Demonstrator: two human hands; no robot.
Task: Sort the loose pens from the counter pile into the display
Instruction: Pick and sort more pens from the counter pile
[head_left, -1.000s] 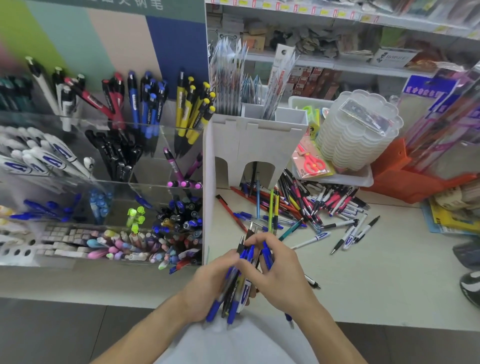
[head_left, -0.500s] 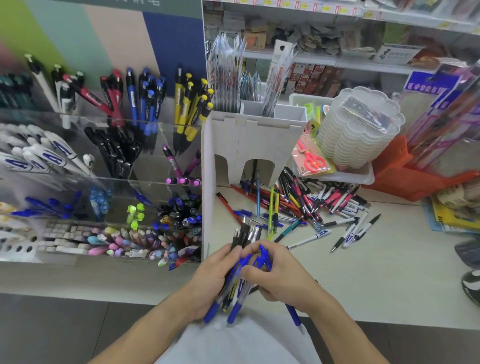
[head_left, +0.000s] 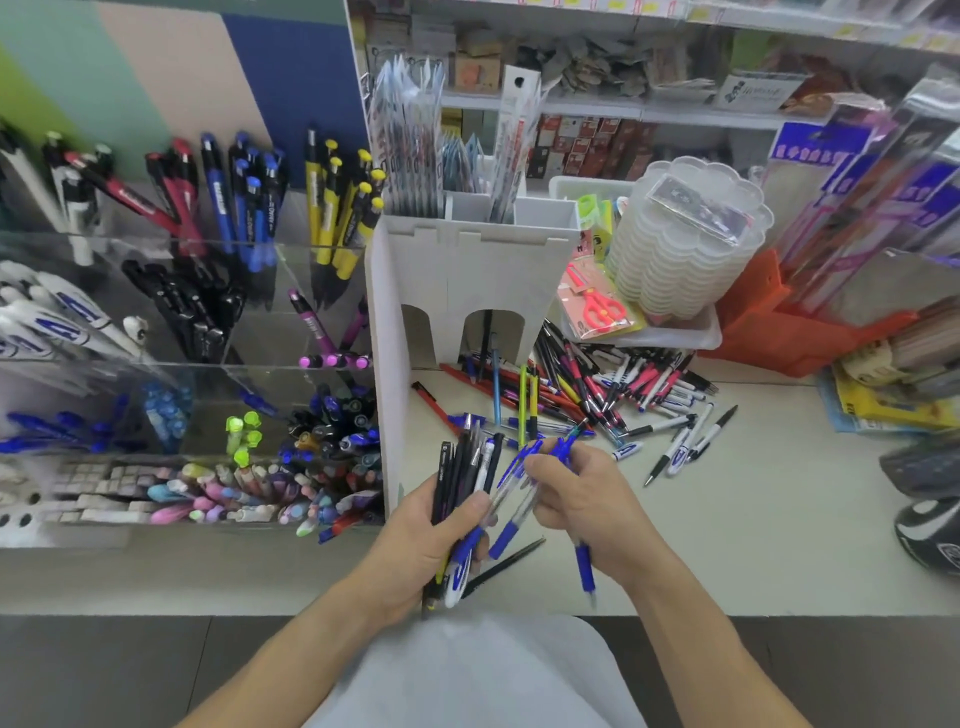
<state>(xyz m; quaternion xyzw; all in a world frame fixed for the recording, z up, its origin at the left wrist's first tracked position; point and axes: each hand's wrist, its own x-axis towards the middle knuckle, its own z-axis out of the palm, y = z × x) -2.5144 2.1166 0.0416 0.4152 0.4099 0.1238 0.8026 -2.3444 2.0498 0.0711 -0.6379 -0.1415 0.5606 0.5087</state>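
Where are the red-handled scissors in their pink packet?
Head view, right of centre: the red-handled scissors lean between the white castle-shaped holder and the stacked clear trays.

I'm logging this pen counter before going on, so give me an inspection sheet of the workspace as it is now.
Surface: pale counter.
Job's things: pen pile on the counter; clear display with sorted pens.
Clutter: stacked plastic trays, scissors pack.
Hands: left hand grips a pen bundle; right hand holds blue pens.
Cables: nothing seen.
Surroundings: stocked shelves behind.
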